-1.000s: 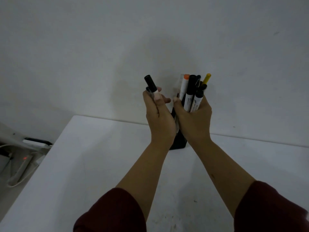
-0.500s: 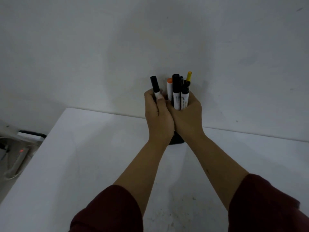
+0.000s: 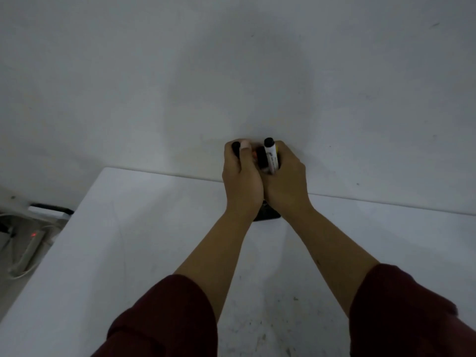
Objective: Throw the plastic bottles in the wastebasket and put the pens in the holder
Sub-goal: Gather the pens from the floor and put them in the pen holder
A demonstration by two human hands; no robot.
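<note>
1. Plain pale wall (image 3: 231, 60) fills the upper half of the head view; matte, a few small dark specks, soft shadow above the hands.
2. Desk (image 3: 134, 228): white, smooth, flat top with faint scuffs and dark flecks near the bottom. Its back edge meets the wall; its left edge runs diagonally toward the lower left.
3. Left hand (image 3: 240, 184) and right hand (image 3: 286, 186) pressed side by side, touching along the inner edges, both wrapped round one cluster at the back of the desk.
4. Left hand is closed on a marker with a rounded black cap (image 3: 235, 146); the thumb lies alongside it.
5. Right hand is curled round a bundle of pens (image 3: 270, 158): one white cylindrical barrel with printed text and a black cap stands tallest, a black cap sits just left of it, a sliver of yellow and a trace of orange show beside them.
6. Holder (image 3: 268, 215): dark, only its base shows beneath the wrists, resting on the desk close to the wall. Whether the pens are seated inside it cannot be told; the hands cover the rim.
7. Dark red cloth sleeves (image 3: 164, 318) bunched at the forearms.
8. Open desk surface lies left, right and in front of the hands.
9. Off the left edge, lower down: a power strip (image 3: 32, 240) with a red light and pale cables.
</note>
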